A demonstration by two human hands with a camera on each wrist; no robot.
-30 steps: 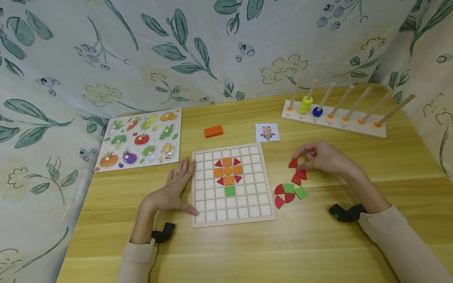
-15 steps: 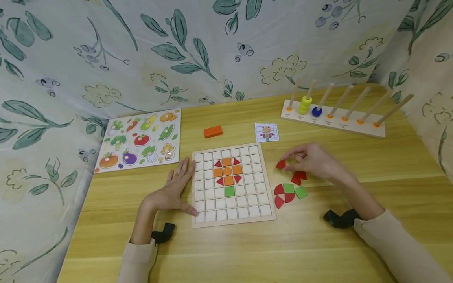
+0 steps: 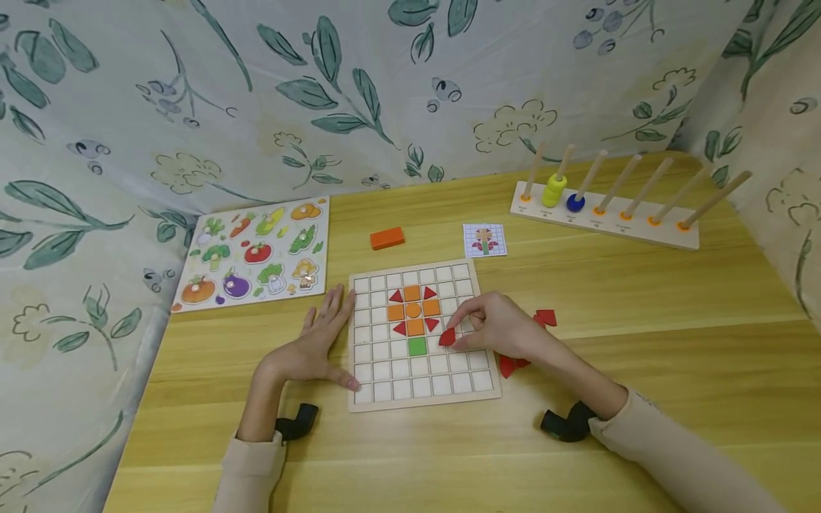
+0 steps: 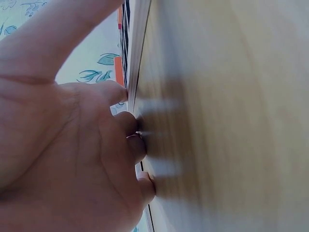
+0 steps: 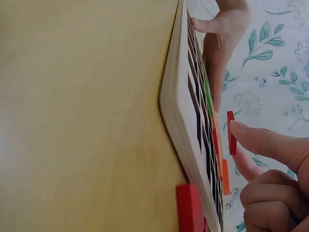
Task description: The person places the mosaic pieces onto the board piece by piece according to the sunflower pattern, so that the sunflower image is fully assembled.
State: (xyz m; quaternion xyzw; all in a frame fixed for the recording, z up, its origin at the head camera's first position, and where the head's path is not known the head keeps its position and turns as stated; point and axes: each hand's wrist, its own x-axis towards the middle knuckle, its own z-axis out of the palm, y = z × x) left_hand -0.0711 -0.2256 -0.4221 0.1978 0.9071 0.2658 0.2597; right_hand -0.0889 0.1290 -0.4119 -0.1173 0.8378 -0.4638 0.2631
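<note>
A: Here we go! Your right hand has its fingers pinching a red piece, just clear of the grid board, which lies nearer the bench's left edge than its right. Release it tilted and it could settle askew across the ridges!

B: Watch your left hand too, fingers spread wide at the board's side. Push hard and the board could slide toward the bench's right edge, jolting that green square.

A: What a piece, though: flat, thin, plain red, seemingly rounded, your fingers hiding part of its outline.
</note>
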